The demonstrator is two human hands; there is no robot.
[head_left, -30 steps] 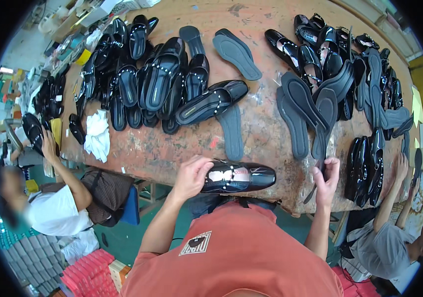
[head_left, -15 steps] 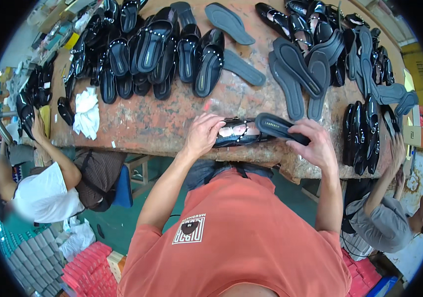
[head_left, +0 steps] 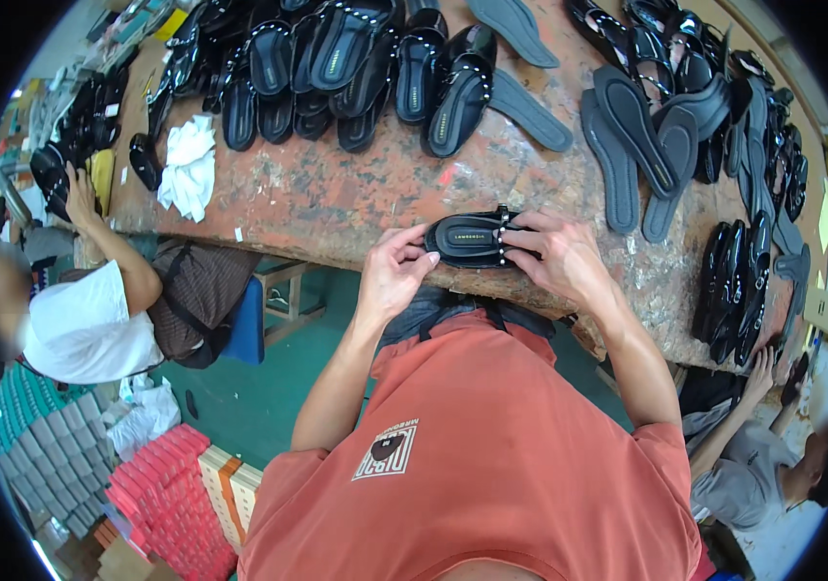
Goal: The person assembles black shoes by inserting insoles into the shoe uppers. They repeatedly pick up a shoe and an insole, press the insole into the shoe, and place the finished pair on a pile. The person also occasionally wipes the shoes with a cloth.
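Observation:
A black slip-on shoe (head_left: pixel 456 259) lies sideways at the near edge of the worktable, with a dark cushioned insole (head_left: pixel 462 237) seated inside it. A strap with pale studs crosses the shoe near my right hand. My left hand (head_left: pixel 394 267) pinches the heel end at the left, thumb and fingers on the rim. My right hand (head_left: pixel 559 254) closes over the toe end, fingers at the studded strap; the toe itself is hidden beneath it.
Finished-looking black shoes (head_left: pixel 452 111) crowd the far left of the worktable (head_left: pixel 307 208). Loose grey insoles (head_left: pixel 612 165) lie at the far right, near more shoes (head_left: pixel 731 286). A white cloth (head_left: pixel 188 167) rests at left. One person (head_left: pixel 85 320) works at each side.
The insole, held over the shoe's right part in my right hand before, now lies inside the shoe. My right hand has moved left onto the shoe; my left hand has shifted to the heel end.

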